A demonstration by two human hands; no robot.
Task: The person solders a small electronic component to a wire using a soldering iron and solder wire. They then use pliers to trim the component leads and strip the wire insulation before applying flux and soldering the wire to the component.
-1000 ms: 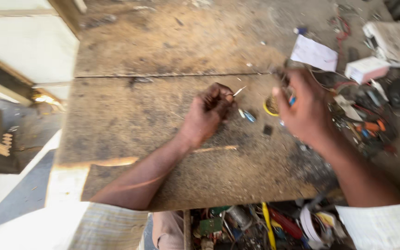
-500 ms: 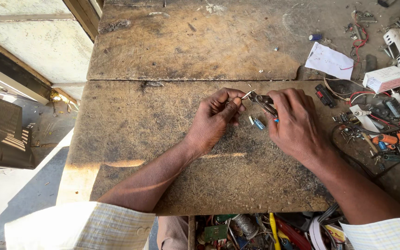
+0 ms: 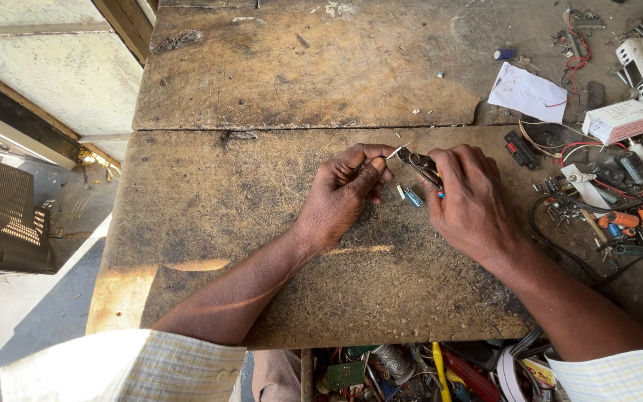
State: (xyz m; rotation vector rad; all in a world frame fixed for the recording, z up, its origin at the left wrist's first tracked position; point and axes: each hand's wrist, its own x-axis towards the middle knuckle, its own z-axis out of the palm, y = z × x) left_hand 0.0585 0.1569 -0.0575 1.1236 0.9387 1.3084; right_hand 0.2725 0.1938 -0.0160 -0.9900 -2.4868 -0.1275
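Pliers (image 3: 420,164) in right hand (image 3: 470,197) meet left hand's (image 3: 345,192) thin wire (image 3: 397,152).

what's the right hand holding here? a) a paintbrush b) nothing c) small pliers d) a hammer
c: the right hand grips small pliers whose tips point at a thin wire pinched in the left hand, above the wooden bench.
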